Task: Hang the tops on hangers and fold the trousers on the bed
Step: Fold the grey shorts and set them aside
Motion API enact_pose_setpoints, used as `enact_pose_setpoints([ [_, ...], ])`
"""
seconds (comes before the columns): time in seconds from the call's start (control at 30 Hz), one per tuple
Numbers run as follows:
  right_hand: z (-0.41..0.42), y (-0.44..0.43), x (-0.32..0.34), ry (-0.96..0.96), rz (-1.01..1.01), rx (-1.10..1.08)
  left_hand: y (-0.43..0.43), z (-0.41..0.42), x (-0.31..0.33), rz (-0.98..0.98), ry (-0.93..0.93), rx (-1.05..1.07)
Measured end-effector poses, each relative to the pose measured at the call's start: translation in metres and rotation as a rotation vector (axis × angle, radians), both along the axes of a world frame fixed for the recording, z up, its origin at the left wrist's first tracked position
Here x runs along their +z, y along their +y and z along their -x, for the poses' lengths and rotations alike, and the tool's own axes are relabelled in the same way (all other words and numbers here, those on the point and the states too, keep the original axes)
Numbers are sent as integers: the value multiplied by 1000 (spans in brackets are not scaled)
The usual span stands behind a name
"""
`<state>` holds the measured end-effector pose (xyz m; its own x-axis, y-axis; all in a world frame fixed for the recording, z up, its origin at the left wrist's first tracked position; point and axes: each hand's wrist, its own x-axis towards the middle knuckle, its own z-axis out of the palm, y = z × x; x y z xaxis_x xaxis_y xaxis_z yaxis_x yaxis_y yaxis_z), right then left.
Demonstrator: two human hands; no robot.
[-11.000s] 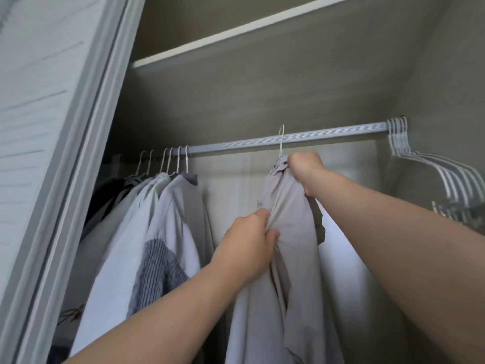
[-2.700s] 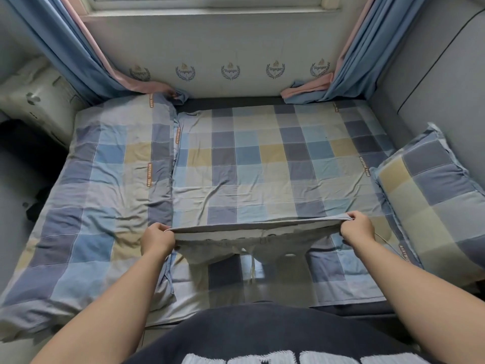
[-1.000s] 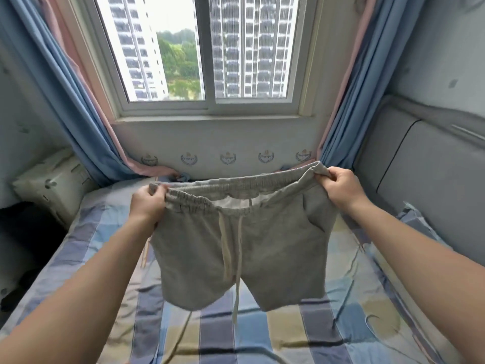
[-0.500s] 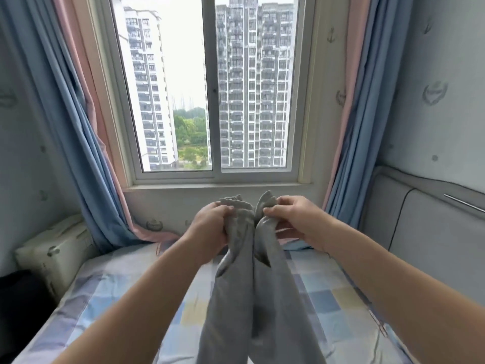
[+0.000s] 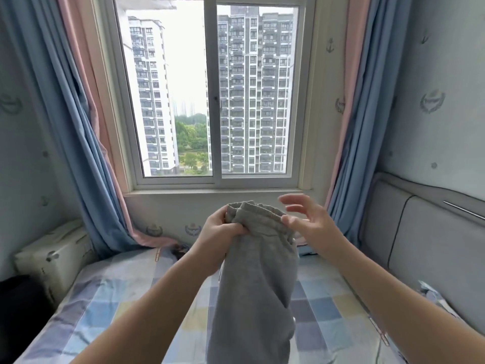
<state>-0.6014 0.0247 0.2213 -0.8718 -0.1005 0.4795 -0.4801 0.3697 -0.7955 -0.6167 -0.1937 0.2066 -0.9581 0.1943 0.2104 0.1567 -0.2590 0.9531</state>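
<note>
Left hand (image 5: 217, 235) clamped waistband of grey shorts (image 5: 252, 298), frame centre; right hand (image 5: 309, 224) splayed, empty (just beside). Needed: align legs, lower onto bed (image 5: 105, 298).

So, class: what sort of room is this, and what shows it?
Probably a bedroom: a bed made up in checks, a padded headboard on the right, and curtains framing a window.

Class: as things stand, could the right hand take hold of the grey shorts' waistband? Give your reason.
Probably yes. The right hand is open right beside the waistband, nothing lies between them, and the left hand holds the grey shorts up above the bed.
</note>
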Motion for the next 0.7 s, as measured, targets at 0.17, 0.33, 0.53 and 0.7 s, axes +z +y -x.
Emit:
enact_pose_setpoints([
  [0.17, -8, 20, -70, -549, 201, 206, -6, 0, -9, -73, -34, -151],
  [0.33, -20, 19, -114, -876, 586, 520, -11, 0, -25, -41, -115, -223],
  [0.53, -8, 8, -128, -717, 645, 158, -36, 11, -61, 185, -221, -68],
  [0.7, 10, 8, -139, -609, 500, -23, -39, 20, -98, 417, -269, 116],
])
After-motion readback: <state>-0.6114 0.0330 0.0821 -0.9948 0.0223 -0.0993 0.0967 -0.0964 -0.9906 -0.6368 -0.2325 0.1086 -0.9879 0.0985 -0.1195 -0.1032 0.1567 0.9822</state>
